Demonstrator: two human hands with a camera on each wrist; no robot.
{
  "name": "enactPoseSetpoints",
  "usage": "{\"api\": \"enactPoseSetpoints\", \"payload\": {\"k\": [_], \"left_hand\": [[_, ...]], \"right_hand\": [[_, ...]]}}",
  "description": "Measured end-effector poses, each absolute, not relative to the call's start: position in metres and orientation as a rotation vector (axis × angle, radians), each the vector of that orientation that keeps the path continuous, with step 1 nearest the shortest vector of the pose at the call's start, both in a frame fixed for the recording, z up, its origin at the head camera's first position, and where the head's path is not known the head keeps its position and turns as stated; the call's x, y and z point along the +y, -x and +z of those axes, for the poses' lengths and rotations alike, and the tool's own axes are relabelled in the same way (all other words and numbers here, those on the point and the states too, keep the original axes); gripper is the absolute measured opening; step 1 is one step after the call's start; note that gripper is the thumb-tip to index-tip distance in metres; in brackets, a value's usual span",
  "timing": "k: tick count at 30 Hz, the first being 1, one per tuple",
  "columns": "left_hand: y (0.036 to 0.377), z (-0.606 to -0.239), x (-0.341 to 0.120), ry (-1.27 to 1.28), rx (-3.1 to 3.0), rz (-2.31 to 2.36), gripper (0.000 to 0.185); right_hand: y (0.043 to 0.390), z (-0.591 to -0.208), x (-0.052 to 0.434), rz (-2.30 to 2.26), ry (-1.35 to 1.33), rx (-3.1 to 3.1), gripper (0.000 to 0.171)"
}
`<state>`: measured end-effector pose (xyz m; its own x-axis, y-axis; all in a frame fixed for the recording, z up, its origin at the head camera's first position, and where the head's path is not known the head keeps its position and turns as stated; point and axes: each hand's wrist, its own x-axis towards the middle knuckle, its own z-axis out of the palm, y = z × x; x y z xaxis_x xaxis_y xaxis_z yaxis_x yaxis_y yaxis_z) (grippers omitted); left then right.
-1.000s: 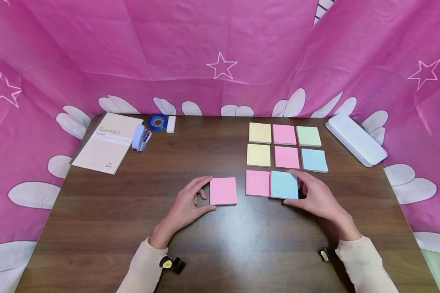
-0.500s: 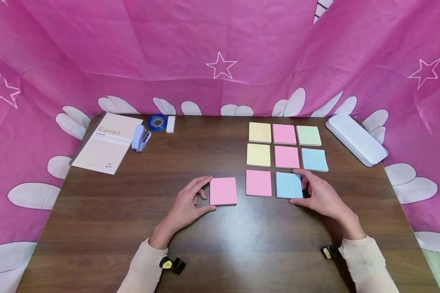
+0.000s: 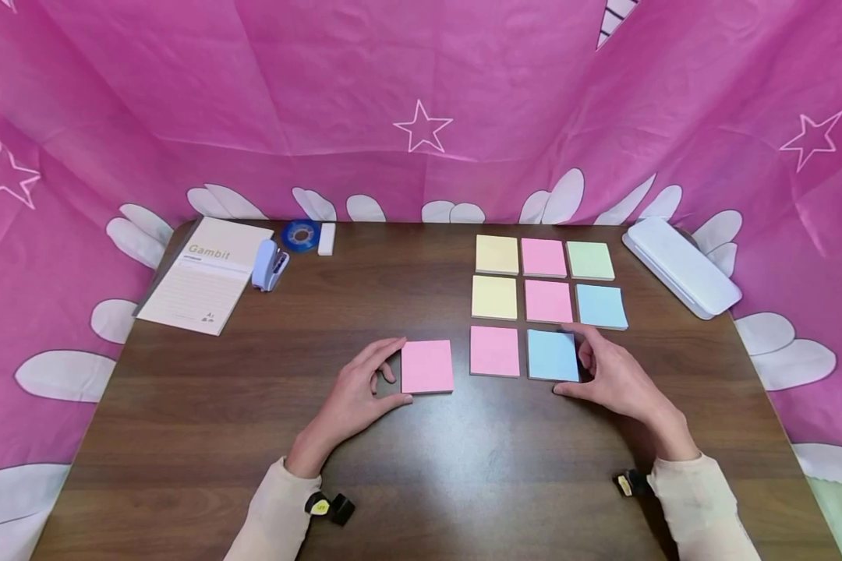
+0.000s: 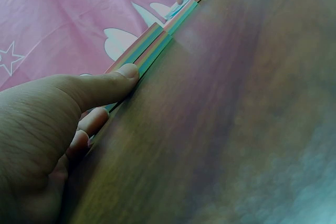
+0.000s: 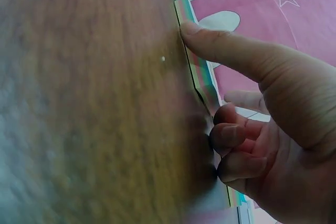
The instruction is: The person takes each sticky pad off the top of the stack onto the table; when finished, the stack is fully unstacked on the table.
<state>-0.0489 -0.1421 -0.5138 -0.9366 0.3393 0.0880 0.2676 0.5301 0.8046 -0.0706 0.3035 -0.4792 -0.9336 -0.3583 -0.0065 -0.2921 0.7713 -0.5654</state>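
My left hand [image 3: 356, 389] holds a pink sticky-note pad [image 3: 426, 367] by its near and far edges, thumb at the front. In the left wrist view the thumb [image 4: 126, 72] presses the pad's striped, multicoloured side. My right hand [image 3: 617, 375] grips a blue sticky-note pad [image 3: 551, 355] between thumb and forefinger at its right end. That blue pad lies flat on the table, with a narrow gap between it and another pink pad [image 3: 494, 351] on its left. In the right wrist view the thumb [image 5: 191, 28] lies along the pad's edge and the other fingers are curled.
Behind stand two rows of sticky-note pads: yellow [image 3: 497, 255], pink [image 3: 543, 258] and green [image 3: 590, 260], then yellow [image 3: 494, 297], pink [image 3: 548, 301] and blue [image 3: 601, 306]. A white case [image 3: 682, 267] lies right; a notebook [image 3: 206, 273], stapler [image 3: 270, 265], tape roll [image 3: 300, 234] and eraser [image 3: 326, 238] lie left.
My right hand has slid the blue pad to the right, off the edge of the neighbouring pink pad, and then held still. The left hand has stayed in place.
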Motion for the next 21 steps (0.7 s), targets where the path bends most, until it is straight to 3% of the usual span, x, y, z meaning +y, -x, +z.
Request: {"api": "enactPoseSetpoints", "payload": {"k": [9,21], "left_hand": [[0.049,-0.514,-0.141,-0.518,2.67,1.406,0.093],[0.049,-0.512,-0.141,-0.521,2.678,1.387,0.095]], "right_hand": [[0.065,-0.476,0.284,-1.066,0.631,2.898,0.081],[0.063,-0.469,0.205,-1.005,0.814,2.853,0.068]]}}
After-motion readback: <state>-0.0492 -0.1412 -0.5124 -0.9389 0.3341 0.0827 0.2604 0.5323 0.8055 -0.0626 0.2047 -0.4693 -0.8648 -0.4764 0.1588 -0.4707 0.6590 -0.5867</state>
